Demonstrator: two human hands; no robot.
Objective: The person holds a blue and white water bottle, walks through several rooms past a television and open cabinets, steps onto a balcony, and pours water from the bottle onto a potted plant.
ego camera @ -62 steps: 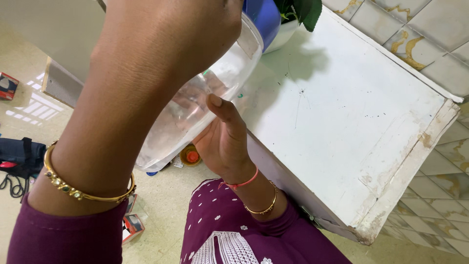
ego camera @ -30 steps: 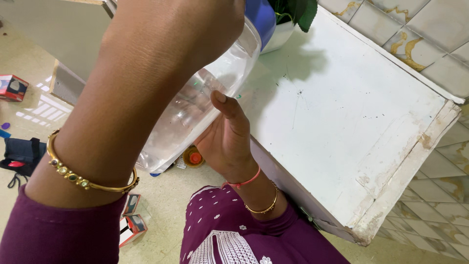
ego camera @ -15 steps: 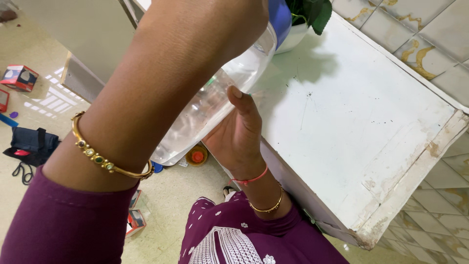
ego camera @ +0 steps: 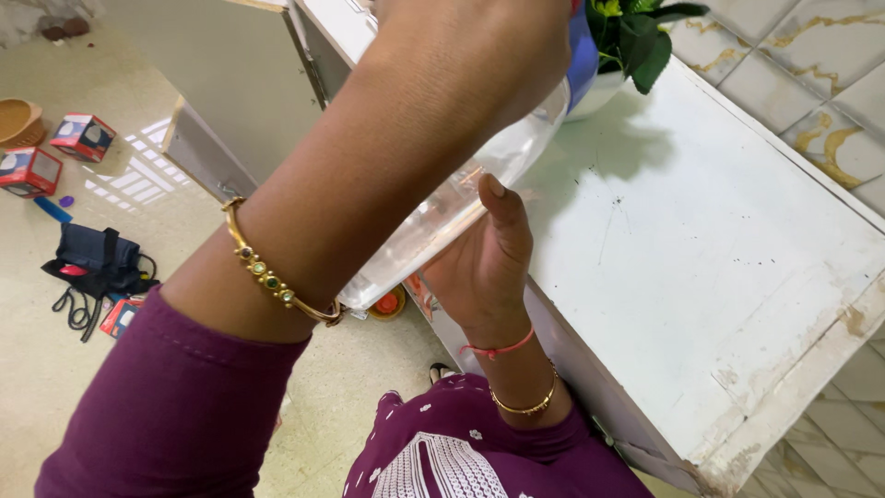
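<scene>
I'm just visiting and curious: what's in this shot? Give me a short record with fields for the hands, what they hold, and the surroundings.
left hand: raised close to the camera, gripping the upper end of the clear plastic bottle
right hand: supports the bottle's lower part, thumb up against its side
bottle: tilted, its top toward the potted plant
plant: green leaves in a white pot, on the white table
table: worn, paint chipped at the edge
floor: small red boxes, black bag

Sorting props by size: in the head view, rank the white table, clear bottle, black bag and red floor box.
1. White table
2. Clear bottle, partly hidden by an arm
3. Black bag
4. Red floor box

The bottle is nearer, so it is flattered.
</scene>
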